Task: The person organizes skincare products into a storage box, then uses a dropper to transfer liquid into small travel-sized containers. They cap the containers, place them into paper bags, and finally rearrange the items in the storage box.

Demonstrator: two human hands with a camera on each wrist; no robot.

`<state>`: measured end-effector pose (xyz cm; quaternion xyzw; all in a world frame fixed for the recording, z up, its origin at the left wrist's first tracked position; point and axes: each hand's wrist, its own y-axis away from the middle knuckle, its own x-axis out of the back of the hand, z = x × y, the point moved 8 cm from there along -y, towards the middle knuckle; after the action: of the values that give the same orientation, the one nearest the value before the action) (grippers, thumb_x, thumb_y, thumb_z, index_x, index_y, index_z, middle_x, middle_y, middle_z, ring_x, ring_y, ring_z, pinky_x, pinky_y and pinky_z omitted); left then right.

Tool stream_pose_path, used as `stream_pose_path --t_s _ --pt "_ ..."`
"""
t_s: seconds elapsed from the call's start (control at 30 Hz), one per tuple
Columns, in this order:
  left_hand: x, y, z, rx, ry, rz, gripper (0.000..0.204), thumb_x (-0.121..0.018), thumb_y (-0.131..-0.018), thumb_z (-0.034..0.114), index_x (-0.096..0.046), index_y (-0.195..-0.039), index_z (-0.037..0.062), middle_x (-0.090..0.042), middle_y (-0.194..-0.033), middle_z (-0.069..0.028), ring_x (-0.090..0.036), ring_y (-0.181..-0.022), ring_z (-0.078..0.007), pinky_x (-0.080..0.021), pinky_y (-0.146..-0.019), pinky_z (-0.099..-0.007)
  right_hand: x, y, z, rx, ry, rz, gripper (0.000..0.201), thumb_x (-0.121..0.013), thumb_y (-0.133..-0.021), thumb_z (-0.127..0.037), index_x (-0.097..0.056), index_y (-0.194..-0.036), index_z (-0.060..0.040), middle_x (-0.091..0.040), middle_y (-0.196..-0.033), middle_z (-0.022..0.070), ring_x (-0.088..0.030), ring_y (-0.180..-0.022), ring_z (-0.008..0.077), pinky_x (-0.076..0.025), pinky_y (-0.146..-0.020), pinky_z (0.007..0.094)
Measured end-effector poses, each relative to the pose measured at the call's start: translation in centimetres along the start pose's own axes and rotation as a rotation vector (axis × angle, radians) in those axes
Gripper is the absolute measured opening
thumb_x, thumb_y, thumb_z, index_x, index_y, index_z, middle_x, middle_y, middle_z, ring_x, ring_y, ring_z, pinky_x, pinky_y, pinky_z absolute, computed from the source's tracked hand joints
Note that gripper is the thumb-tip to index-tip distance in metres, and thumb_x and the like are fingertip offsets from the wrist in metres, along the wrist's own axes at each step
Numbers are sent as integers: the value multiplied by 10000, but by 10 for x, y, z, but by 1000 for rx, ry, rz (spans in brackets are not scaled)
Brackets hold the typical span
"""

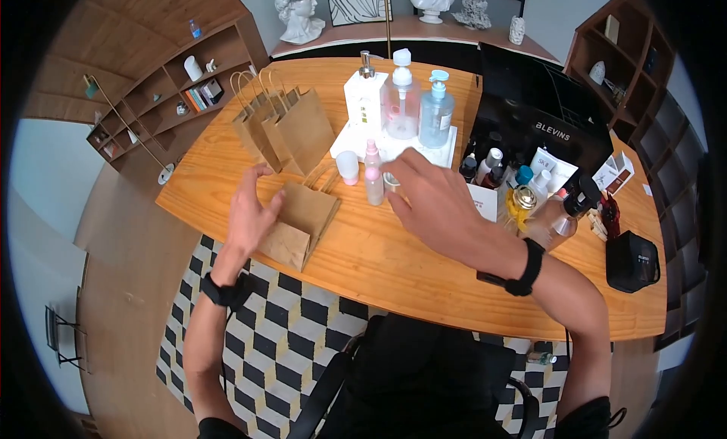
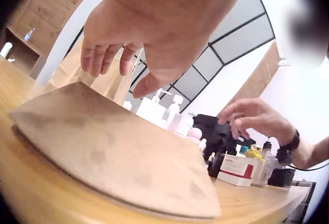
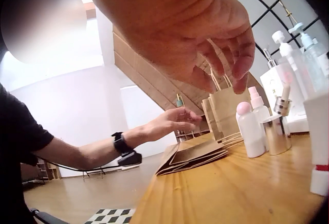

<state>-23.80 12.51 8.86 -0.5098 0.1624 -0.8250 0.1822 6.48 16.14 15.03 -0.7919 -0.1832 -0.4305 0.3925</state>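
A shop counter: brown paper carrier bags (image 1: 284, 125) upper left, pump-top cosmetic bottles (image 1: 401, 98) centre, white plaster busts (image 1: 299, 11) behind.

Desk (image 1: 394, 265): orange-toned wood, smooth, light satin sheen, grain visible in the wrist views. Flat bag (image 1: 303, 223) under the left hand (image 1: 248, 216): brown kraft paper, matt, faintly creased; the standing bags (image 1: 291, 129) look the same, with twisted paper handles. Small pink bottle (image 1: 373, 183) near the right hand (image 1: 435, 200): frosted matt plastic. Beside it, a short cylinder (image 3: 276, 131) with mirror-bright metallic finish. Pump bottles (image 1: 419, 106): translucent glossy plastic, pink and blue; white one opaque. Tray (image 1: 447, 153) beneath: white, smooth. Box (image 1: 541, 113): black, matt, printed lettering. Pouch (image 1: 632, 261): black, dull, material cannot be told. Floor (image 1: 280, 348): chequered, low gloss.
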Motion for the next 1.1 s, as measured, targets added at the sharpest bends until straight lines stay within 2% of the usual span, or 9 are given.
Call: stream_pose_path --t_s 0.13,0.23,0.37,0.43,0.57,0.67,0.73,0.97,1.1 --pt "1 -48 -2 111 64 13 299 -771 -926 204 -687 -1108 -18 -723 -1130 -208 -727 -1052 -365 -569 -938 -449 13 32 -18 81 -31 1 254 -721 -944 -112 -665 -1128 54 -637 -1134 206 -732 -799 386 -583 -653 470" --pt "-10 -71 -6 123 -37 -4 260 -778 -922 224 -724 -982 -23 -715 -1040 -200 -742 -951 -321 -582 -850 -435 19 51 -23 14 -65 -65 240 -726 -954 -129 -677 -1130 27 -638 -1141 168 -725 -808 384 -573 -661 473" --pt "-33 -93 -21 140 -94 -35 283 -757 -944 236 -734 -921 -45 -738 -951 -213 -745 -859 -299 -583 -815 -421 23 70 -23 30 -89 -88 221 -732 -959 -137 -694 -1131 -3 -638 -1153 128 -713 -774 381 -565 -676 478" --pt "-43 -102 -40 200 83 2 325 -722 -1001 256 -754 -942 -62 -755 -731 -139 -719 -609 -219 -570 -636 -353 26 74 -22 44 -94 -95 220 -730 -956 -133 -685 -1104 23 -629 -1131 148 -721 -792 367 -571 -645 466" --pt "-25 -104 -25 197 37 47 313 -709 -1017 226 -751 -966 -80 -752 -729 -149 -697 -576 -204 -559 -616 -337 30 80 -21 73 -116 -84 212 -729 -951 -126 -680 -1070 43 -621 -1110 167 -728 -814 351 -574 -602 451" --pt "5 -95 -6 119 7 208 325 -709 -1003 231 -720 -892 -75 -721 -788 -234 -766 -778 -320 -558 -678 -416 34 84 -21 34 -114 -116 211 -731 -947 -122 -684 -1077 37 -623 -1106 157 -726 -828 339 -573 -631 454" --pt "37 -75 28 -98 85 399 286 -710 -1010 174 -694 -883 -82 -663 -793 -219 -700 -703 -315 -539 -665 -398 39 86 -21 34 -129 -91 199 -732 -945 -117 -684 -1069 31 -622 -1095 155 -726 -835 336 -568 -652 456" --pt "79 48 135 -336 -90 331 207 -756 -970 59 -651 -863 -84 -500 -727 -151 -503 -622 -302 -404 -580 -397 84 87 -17 71 -441 237 158 -680 -959 4 -690 -1115 21 -655 -1120 169 -706 -933 350 -568 -781 436" --pt "49 98 175 -382 23 27 20 -681 -815 -64 -680 -827 -49 -743 -1150 -241 -764 -916 -362 -620 -794 -404 98 90 -31 201 -508 273 238 -657 -951 63 -688 -1185 30 -678 -1164 172 -702 -993 351 -571 -826 421"
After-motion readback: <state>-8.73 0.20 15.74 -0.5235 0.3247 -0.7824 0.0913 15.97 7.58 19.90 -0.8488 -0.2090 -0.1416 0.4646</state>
